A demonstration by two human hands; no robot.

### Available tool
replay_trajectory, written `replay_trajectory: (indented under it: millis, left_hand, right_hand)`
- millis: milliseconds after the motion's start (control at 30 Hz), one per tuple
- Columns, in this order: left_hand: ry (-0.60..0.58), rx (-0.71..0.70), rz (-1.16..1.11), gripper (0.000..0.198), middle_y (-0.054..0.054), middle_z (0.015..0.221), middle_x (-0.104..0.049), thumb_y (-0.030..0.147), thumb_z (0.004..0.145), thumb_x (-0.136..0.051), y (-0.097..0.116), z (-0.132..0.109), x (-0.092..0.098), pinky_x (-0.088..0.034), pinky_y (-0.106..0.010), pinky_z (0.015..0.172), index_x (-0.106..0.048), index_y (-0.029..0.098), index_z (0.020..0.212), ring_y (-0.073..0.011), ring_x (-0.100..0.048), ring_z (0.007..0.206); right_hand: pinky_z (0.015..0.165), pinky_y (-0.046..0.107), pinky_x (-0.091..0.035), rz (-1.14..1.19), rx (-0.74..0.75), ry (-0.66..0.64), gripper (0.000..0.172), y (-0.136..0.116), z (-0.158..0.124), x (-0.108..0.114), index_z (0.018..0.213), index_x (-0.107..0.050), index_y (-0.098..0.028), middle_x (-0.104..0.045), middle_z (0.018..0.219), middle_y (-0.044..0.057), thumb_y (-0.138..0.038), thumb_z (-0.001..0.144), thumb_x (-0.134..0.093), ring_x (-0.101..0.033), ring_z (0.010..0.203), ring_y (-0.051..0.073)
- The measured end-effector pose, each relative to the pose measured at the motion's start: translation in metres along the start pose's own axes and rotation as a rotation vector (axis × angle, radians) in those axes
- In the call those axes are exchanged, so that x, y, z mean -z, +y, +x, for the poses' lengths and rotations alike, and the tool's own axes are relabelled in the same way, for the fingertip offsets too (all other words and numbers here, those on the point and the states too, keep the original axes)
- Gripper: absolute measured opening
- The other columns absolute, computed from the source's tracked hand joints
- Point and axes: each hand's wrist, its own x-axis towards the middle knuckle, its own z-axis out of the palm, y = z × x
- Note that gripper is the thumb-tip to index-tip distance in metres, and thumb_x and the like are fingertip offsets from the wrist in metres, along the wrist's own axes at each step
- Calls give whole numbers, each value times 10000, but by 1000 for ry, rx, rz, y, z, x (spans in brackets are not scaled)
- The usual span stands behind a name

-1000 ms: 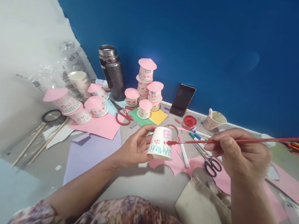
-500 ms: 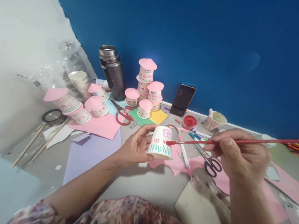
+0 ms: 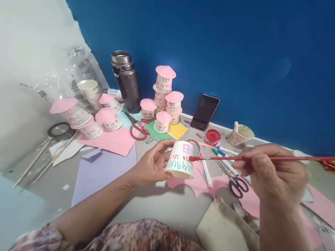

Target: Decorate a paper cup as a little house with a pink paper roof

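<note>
Upside down in my left hand (image 3: 152, 165) is a white paper cup (image 3: 177, 166), with a purple window, red dabs and green grass strokes on its side. My left fingers and thumb are closed around its left edge. My right hand (image 3: 269, 172) pinches a long red paintbrush (image 3: 295, 158). The brush's red-coated tip is at the right part of the cup's side, beside the red dabs. An open pot of red paint (image 3: 212, 137) stands behind the cup.
Decorated cups with pink cone roofs (image 3: 165, 73) stand stacked at the back, near a steel flask (image 3: 126, 81) and a phone (image 3: 204, 112). Black-handled scissors (image 3: 238, 187), markers (image 3: 207, 173) and cut pink paper (image 3: 190, 185) lie close to my hands. A patterned cup (image 3: 240, 135) stands farther right.
My right hand has moved slightly right, and the brush tip has shifted a little right and up along the cup. My left hand and the cup are almost still.
</note>
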Motion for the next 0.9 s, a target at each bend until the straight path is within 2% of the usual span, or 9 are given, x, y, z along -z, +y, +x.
replay_trajectory:
  millis: [367,533,767,900]
  left_hand:
    - [-12,-6,-38,746,-115,1373,-623,158,640,-959,1,0,-1,-569,-363,950,-649,270,1309,-289,-668,1209]
    - [-9,-3,-37,769,-125,1411,-599,174,618,-976,0,0,0,-557,-385,966,-649,266,1308,-316,-656,1243]
    - [-25,4,-3,769,-118,1415,-635,180,627,-971,1,0,-1,-545,-391,979,-646,273,1318,-334,-641,1286]
    - [-32,-2,-9,761,-114,1379,-659,176,634,-965,1,0,-2,-545,-375,973,-647,267,1320,-317,-655,1264]
  right_hand:
    - [417,256,-523,-2,-5,-26,202,-2,-1,-4,833,-782,-225,-775,688,24,-356,983,-751,-667,515,142]
    - [413,278,-519,-26,13,15,198,-1,0,-2,838,-785,-239,-771,672,20,-367,984,-747,-662,506,155]
    - [419,257,-527,24,19,-24,178,-3,-2,-3,855,-791,-229,-777,690,26,-345,984,-750,-682,533,149]
    - [427,257,-537,-3,20,-43,187,-6,-2,-5,849,-790,-223,-774,688,24,-352,979,-755,-686,526,148]
